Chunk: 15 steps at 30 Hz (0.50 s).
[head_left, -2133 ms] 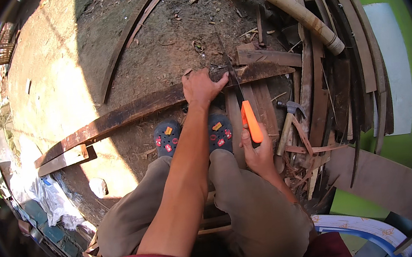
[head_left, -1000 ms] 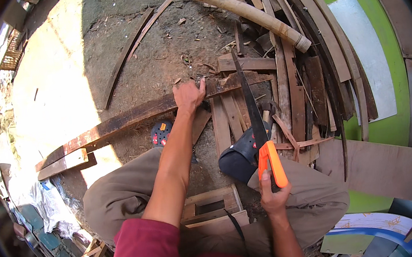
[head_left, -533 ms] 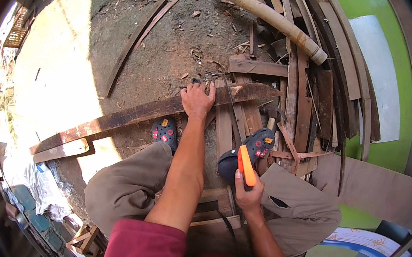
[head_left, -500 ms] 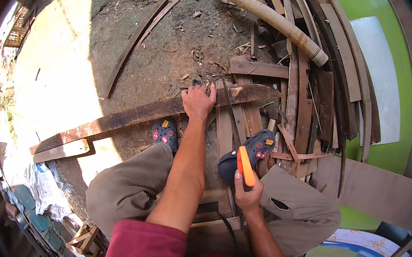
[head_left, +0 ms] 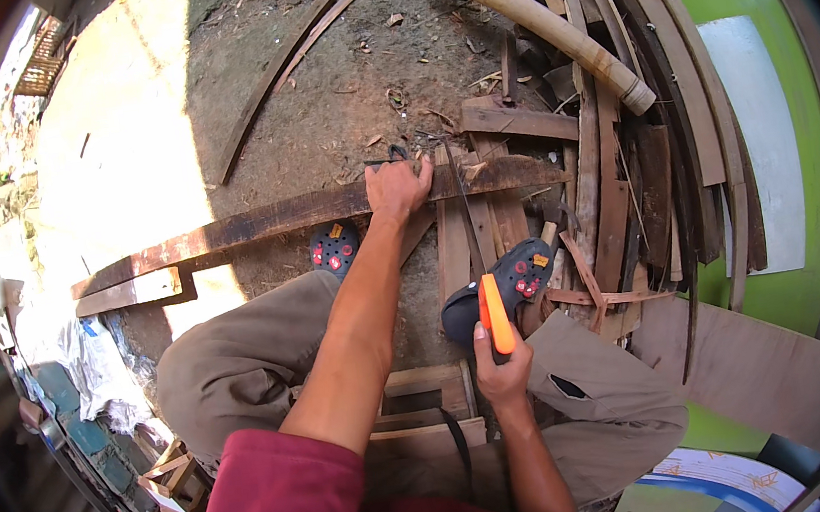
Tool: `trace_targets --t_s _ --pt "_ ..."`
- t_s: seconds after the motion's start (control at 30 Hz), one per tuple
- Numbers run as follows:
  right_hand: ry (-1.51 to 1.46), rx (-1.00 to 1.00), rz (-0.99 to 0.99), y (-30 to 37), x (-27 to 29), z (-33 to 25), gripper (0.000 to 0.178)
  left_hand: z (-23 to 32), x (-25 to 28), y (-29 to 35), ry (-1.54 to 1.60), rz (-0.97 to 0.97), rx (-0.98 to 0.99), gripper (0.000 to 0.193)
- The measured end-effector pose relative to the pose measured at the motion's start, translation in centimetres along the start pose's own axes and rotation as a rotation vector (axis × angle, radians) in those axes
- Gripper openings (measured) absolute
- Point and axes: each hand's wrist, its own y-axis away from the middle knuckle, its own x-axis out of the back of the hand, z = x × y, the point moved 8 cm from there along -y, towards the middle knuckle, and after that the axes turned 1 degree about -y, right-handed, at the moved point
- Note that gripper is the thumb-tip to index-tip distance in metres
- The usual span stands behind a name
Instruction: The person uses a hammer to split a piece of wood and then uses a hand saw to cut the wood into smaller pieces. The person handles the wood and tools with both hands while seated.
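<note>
A long dark wooden plank (head_left: 257,222) lies crosswise before me, with shorter boards (head_left: 453,241) beneath its right part. My left hand (head_left: 399,187) presses down on the plank, its fingers bent over the far edge. In my right hand (head_left: 505,371) is the orange handle of a handsaw (head_left: 498,315). From there the narrow blade points forward and crosses the plank just right of my left hand. I cannot make out how deep the teeth sit. My right shoe (head_left: 504,291), a dark clog, is beside the blade; my left shoe (head_left: 334,248) is close to the plank's near edge.
Scrap boards (head_left: 612,185) and a bamboo pole (head_left: 536,28) are heaped at the right. A small wooden frame (head_left: 421,410) stands between my legs. A pale offcut (head_left: 129,291) touches the plank's left end. Two thin strips (head_left: 282,80) lie on the far ground.
The view has shifted slightly. The saw and my right hand appear a little farther forward along the cut line. My left hand keeps its place on the plank.
</note>
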Motion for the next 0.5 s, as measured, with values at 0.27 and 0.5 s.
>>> trace_targets --t_s 0.27,0.5 --pt "0.016 0.027 -0.025 1.5 -1.1 2.1 0.021 -1.0 -0.7 0.8 0.012 -0.152 0.053 0.071" --pt "0.068 -0.039 -0.076 2.6 1.0 1.1 0.02 -1.6 -0.9 0.0 0.036 -0.299 0.131 0.067"
